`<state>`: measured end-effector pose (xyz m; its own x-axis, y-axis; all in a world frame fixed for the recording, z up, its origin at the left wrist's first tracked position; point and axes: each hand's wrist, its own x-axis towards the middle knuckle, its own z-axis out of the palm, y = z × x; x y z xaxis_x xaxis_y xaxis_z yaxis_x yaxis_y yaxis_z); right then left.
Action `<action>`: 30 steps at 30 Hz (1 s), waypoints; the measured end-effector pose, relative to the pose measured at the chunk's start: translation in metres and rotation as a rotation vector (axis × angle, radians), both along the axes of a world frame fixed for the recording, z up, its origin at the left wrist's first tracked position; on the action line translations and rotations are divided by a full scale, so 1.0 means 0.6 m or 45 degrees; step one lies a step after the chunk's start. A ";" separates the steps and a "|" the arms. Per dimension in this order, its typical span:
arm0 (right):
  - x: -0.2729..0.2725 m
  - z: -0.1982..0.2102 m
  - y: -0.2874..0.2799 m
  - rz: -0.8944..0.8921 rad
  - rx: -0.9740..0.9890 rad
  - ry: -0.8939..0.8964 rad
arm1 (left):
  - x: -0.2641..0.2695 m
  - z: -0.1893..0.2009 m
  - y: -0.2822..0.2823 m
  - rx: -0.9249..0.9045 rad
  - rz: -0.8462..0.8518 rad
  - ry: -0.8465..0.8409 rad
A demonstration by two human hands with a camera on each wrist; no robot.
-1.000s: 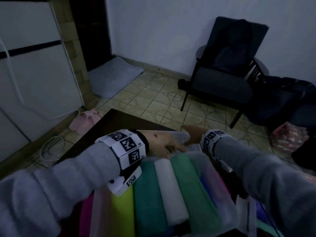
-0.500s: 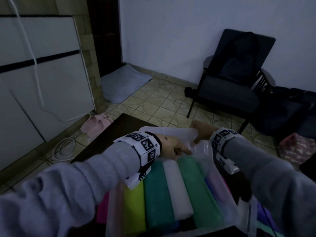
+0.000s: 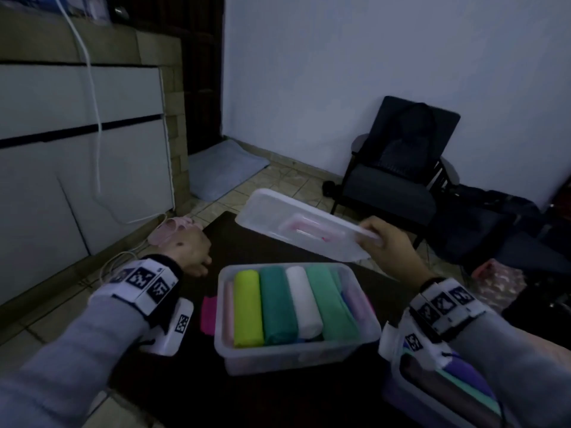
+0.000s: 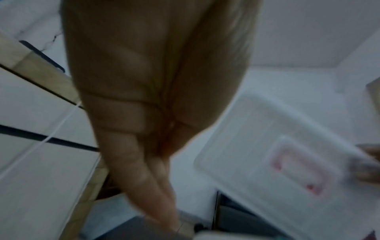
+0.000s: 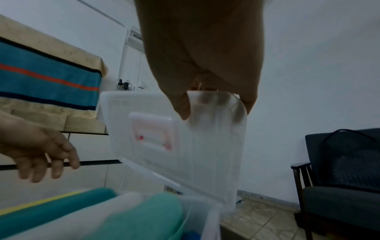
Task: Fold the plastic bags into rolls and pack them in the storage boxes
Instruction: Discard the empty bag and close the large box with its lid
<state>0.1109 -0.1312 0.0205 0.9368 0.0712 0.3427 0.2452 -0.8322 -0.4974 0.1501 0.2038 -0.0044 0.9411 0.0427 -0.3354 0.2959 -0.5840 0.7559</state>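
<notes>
Lid (image 5: 185, 146) pinched by right hand (image 5: 205, 56); head view adds rolls (image 3: 278, 304).

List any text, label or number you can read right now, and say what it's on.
No readable words or numbers.
Lid label: pinkish marks, too blurred to read.
Left wristband and right wristband: black-and-white square code markers, no letters.
Wall panel: small dark print, too small to read.
</notes>
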 end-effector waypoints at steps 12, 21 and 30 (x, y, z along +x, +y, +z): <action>-0.141 -0.109 -0.004 0.306 -0.123 0.293 | -0.109 -0.049 -0.027 -0.009 0.132 0.028; -0.135 -0.109 0.018 -0.012 0.080 0.159 | -0.136 -0.054 -0.046 0.071 0.100 0.044; -0.116 -0.107 0.027 -0.542 0.208 0.659 | -0.124 -0.082 -0.028 -0.190 0.119 0.054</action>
<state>0.0412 -0.1149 -0.0436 0.9176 -0.3540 -0.1810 -0.3893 -0.7077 -0.5896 0.0758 0.1870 -0.0534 0.9204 0.0761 -0.3836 0.3768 -0.4347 0.8180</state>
